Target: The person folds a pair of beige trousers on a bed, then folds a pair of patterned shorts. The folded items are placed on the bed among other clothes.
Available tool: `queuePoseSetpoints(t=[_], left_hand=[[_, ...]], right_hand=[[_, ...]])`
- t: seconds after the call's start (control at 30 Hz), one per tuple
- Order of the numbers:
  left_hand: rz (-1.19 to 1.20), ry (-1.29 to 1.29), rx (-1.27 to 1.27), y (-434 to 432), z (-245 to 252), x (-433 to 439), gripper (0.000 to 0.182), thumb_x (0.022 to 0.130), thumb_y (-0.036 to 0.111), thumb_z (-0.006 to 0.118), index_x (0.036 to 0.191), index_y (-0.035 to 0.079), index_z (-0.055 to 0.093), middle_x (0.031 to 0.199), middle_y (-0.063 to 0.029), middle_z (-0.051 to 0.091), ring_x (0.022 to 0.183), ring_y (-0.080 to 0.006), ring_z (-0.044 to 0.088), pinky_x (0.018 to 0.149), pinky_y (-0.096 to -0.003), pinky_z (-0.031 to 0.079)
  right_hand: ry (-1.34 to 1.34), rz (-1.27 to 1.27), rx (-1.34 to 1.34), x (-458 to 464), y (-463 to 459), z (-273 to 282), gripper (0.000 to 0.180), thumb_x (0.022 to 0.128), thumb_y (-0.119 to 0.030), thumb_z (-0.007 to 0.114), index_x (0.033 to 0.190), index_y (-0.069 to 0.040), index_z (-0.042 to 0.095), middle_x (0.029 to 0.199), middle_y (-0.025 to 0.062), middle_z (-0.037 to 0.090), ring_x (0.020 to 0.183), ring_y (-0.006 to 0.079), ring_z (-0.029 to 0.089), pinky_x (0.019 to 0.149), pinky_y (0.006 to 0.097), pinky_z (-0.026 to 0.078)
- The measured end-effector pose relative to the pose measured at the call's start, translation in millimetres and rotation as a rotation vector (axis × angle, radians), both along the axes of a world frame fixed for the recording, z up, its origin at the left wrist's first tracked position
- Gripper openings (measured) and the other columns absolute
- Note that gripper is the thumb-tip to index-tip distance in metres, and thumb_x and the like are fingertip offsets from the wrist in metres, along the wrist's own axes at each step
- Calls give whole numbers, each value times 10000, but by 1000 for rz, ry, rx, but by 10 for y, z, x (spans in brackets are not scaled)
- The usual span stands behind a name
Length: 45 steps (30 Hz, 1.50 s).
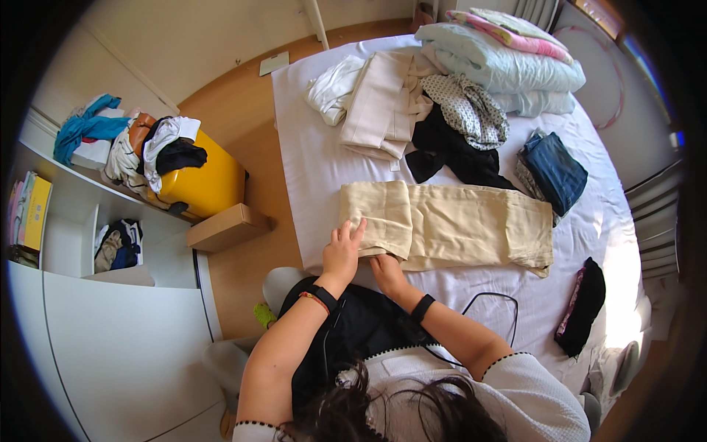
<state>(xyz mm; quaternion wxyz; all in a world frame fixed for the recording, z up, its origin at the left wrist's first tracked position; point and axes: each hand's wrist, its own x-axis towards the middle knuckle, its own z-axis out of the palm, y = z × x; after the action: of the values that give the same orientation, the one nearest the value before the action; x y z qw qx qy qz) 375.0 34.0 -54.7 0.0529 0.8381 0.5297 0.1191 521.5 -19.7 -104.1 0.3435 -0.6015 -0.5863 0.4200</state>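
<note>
A pale yellow cloth garment (pixel 458 224) lies lengthwise across the bed in front of me, its left end doubled over into a thicker flap. My left hand (pixel 342 254) rests on the near left corner of that flap, fingers spread on the cloth. Close beside it, my right hand (pixel 389 274) reaches in at the flap's near edge. Its fingertips are partly hidden by the fabric, so whether they pinch it cannot be told. Both wrists wear black bands.
Behind the garment lie a folded beige garment (pixel 375 105), white cloth (pixel 336 91), black clothing (pixel 461 146) and a patterned piece (pixel 469 108). Folded jeans (pixel 555 171) and a black item (pixel 582 306) are rightward. Bedding (pixel 497 58) is stacked behind. Left stand a yellow suitcase (pixel 207 177) and cardboard box (pixel 229 227).
</note>
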Motion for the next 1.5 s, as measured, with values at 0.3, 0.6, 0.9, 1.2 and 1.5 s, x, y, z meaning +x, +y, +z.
queuePoseSetpoints(t=[0.3, 0.6, 0.9, 1.2, 1.5], left_hand=[[-89, 174, 60, 20, -340, -33, 696, 880, 59, 596, 1537, 207, 419, 1576, -208, 340, 1387, -380, 418, 995, -421, 510], [-159, 230, -139, 61, -416, -35, 760, 935, 109, 578, 1616, 233, 264, 1662, -251, 112, 1514, -450, 203, 1135, -531, 369], [-265, 449, -464, 171, 112, -80, 1008, 805, 259, 779, 1628, 303, 199, 1695, -195, -21, 1555, -435, 41, 1126, -584, 357], [241, -679, -571, 711, -325, -393, 715, 823, 266, 800, 1385, -29, 470, 1263, -223, 600, 1132, -307, 623, 942, -404, 527], [370, -896, -944, 930, -588, -341, 557, 858, 310, 808, 1210, -53, 576, 1097, -126, 695, 996, -206, 663, 889, -359, 534]], right_hand=[[-495, 175, -10, -22, -195, 234, 311, 903, -226, 621, 1127, -12, 651, 1116, 239, 663, 1080, 417, 616, 954, 478, 480], [-345, 385, -32, 248, -23, 847, 476, 822, -197, 683, 1273, -90, 575, 1357, 153, 567, 1232, 384, 533, 1034, 468, 433], [-817, 143, 248, 520, 338, 302, 789, 873, -548, 636, 1539, -180, 427, 1651, 150, 260, 1540, 445, 104, 1192, 673, 106], [-805, 34, 362, 453, 529, 370, 820, 877, -534, 635, 1552, -140, 389, 1663, 157, 225, 1558, 381, 95, 1214, 626, 60], [-813, -30, 368, 655, 815, 118, 818, 887, -535, 608, 1568, -151, 368, 1659, 174, 232, 1540, 399, 161, 1218, 607, 99]])
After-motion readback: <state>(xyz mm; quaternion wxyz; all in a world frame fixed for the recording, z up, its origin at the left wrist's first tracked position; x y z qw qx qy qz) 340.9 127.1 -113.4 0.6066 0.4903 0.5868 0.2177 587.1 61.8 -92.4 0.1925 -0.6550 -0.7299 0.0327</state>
